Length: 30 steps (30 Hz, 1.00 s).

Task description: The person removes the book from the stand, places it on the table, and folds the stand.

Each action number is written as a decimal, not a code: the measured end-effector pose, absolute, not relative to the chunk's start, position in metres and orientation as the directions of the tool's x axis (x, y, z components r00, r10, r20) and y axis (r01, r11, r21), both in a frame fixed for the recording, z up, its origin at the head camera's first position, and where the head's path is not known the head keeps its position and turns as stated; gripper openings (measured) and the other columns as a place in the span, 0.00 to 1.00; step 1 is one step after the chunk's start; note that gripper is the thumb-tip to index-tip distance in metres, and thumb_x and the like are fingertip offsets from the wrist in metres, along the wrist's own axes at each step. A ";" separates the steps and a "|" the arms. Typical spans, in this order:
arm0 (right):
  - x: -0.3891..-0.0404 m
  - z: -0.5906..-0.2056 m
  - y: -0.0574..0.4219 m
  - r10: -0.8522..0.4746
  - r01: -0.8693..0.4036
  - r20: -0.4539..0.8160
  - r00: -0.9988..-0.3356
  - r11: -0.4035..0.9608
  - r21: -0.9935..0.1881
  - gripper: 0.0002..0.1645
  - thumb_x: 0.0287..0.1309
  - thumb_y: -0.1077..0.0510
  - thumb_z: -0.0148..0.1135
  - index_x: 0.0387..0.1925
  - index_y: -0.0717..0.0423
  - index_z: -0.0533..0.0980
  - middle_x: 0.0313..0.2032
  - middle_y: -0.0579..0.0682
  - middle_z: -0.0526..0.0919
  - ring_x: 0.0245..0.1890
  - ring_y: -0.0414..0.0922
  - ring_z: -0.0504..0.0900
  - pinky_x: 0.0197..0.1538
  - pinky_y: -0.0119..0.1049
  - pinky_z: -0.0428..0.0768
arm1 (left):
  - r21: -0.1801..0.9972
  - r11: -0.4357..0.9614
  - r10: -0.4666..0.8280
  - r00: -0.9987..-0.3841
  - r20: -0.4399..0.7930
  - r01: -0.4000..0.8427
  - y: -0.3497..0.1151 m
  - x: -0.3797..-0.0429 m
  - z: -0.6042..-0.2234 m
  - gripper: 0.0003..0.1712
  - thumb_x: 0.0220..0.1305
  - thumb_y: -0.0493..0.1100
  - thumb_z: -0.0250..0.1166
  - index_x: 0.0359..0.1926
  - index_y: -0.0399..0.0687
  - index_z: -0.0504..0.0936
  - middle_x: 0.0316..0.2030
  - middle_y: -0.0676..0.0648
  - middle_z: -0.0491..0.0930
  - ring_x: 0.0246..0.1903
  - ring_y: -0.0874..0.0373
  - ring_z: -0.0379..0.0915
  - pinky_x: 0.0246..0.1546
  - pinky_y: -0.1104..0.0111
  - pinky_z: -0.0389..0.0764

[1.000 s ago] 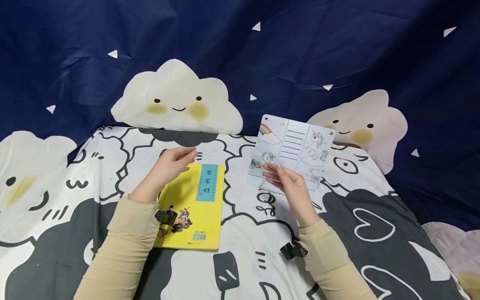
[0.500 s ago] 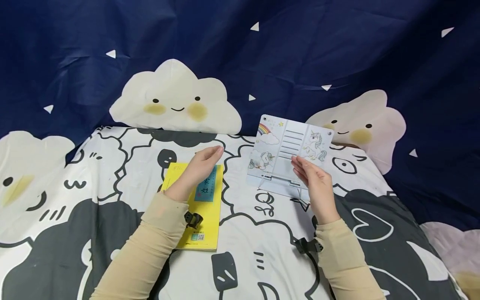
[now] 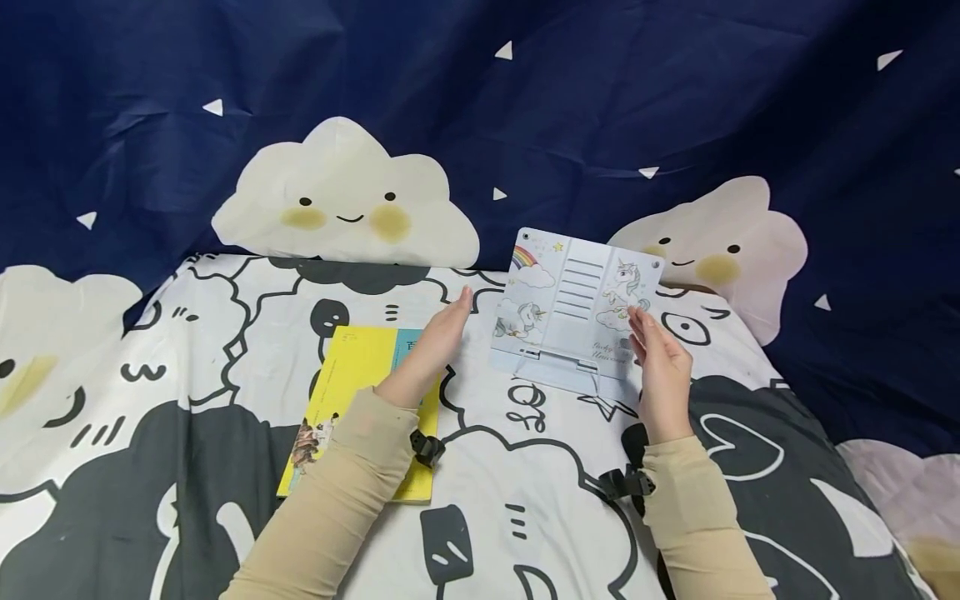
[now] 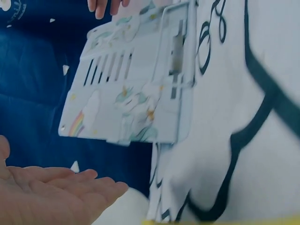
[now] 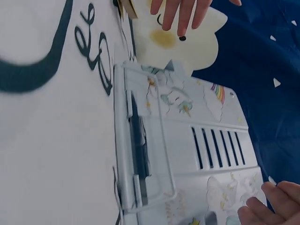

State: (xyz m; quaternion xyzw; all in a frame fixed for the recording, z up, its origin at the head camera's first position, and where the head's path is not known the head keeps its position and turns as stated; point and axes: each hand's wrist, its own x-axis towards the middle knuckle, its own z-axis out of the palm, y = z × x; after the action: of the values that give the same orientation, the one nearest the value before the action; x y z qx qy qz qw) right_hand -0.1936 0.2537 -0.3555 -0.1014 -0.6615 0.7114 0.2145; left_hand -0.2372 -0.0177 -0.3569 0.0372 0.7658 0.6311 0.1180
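Note:
A pale blue book stand (image 3: 543, 333) with unicorn and rainbow prints leans upright on the bedspread, its slotted middle and wire page holder facing me. To its left, my left hand (image 3: 431, 346) hovers over the book's right side, fingers straight and apart from the stand; the left wrist view shows the same hand (image 4: 61, 197) palm up and holding nothing. My right hand (image 3: 662, 375) is at the stand's right edge, its fingers nearly straight; whether they touch it I cannot tell. A yellow book (image 3: 360, 358) with a blue title label lies flat, partly hidden by my left arm.
The bed is covered by a white and dark grey cartoon bedspread (image 3: 517, 500). Behind it hangs a navy curtain (image 3: 570, 108) with white triangles and a smiling cloud shape (image 3: 345, 183). Another cloud shape (image 3: 742, 242) is behind the stand's right side.
My left hand has moved right across the book toward the stand. The right hand has shifted right, from in front of the stand to its right edge. Stand and book stay put.

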 end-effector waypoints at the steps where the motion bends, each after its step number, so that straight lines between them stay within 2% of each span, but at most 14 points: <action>1: -0.194 -0.356 0.255 0.443 -0.170 0.143 -0.885 -0.021 -0.985 0.29 0.74 0.48 0.52 0.65 0.64 0.71 0.65 0.53 0.76 0.68 0.43 0.72 0.71 0.38 0.68 | 0.976 0.193 0.206 -0.968 -0.142 -0.102 -0.015 -0.237 -0.358 0.45 0.74 0.71 0.34 0.78 0.45 0.53 0.78 0.46 0.51 0.78 0.51 0.42 0.78 0.55 0.46; 5: -0.196 -0.360 0.262 0.456 -0.167 0.150 -0.877 0.003 -0.986 0.30 0.75 0.48 0.48 0.67 0.64 0.69 0.69 0.56 0.70 0.72 0.44 0.67 0.74 0.40 0.63 | 0.979 0.150 0.214 -0.963 -0.166 -0.135 -0.003 -0.236 -0.364 0.47 0.73 0.73 0.29 0.78 0.47 0.51 0.79 0.47 0.48 0.78 0.51 0.40 0.78 0.55 0.44; 11: -0.201 -0.366 0.271 0.480 -0.140 0.099 -0.872 -0.050 -0.989 0.32 0.76 0.47 0.47 0.70 0.63 0.66 0.72 0.54 0.66 0.75 0.43 0.60 0.77 0.36 0.57 | 0.979 0.116 0.240 -0.952 -0.192 -0.168 0.012 -0.235 -0.368 0.47 0.73 0.72 0.24 0.79 0.46 0.49 0.79 0.47 0.46 0.79 0.50 0.38 0.78 0.54 0.41; 17: -0.202 -0.372 0.279 0.435 -0.077 0.047 -0.899 -0.052 -0.996 0.37 0.76 0.42 0.42 0.74 0.61 0.58 0.76 0.53 0.58 0.77 0.44 0.54 0.78 0.37 0.53 | 0.978 0.110 0.284 -0.938 -0.201 -0.176 0.024 -0.233 -0.376 0.49 0.68 0.77 0.23 0.80 0.55 0.43 0.80 0.51 0.39 0.79 0.53 0.29 0.78 0.51 0.34; 23: -0.203 -0.373 0.283 0.371 0.018 -0.059 -0.927 -0.113 -0.993 0.42 0.74 0.36 0.38 0.78 0.55 0.49 0.78 0.48 0.53 0.77 0.40 0.52 0.78 0.34 0.52 | 0.979 0.077 0.298 -0.933 -0.203 -0.189 0.033 -0.230 -0.376 0.46 0.71 0.74 0.24 0.80 0.56 0.41 0.80 0.52 0.37 0.79 0.54 0.28 0.78 0.53 0.34; 30: -0.204 -0.375 0.286 0.338 0.072 -0.124 -0.933 -0.163 -0.984 0.44 0.73 0.33 0.37 0.78 0.52 0.47 0.78 0.45 0.51 0.77 0.39 0.51 0.77 0.32 0.54 | 0.976 0.101 0.299 -0.930 -0.214 -0.192 0.038 -0.229 -0.376 0.48 0.69 0.76 0.23 0.80 0.57 0.38 0.80 0.50 0.33 0.79 0.55 0.24 0.77 0.52 0.30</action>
State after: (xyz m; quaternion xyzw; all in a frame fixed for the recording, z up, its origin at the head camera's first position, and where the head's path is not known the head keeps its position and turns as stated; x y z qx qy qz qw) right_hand -0.2045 0.2863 -0.3753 -0.1597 -0.6408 0.7456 0.0892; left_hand -0.2295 0.0384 -0.3764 0.0372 0.7190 0.6693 0.1836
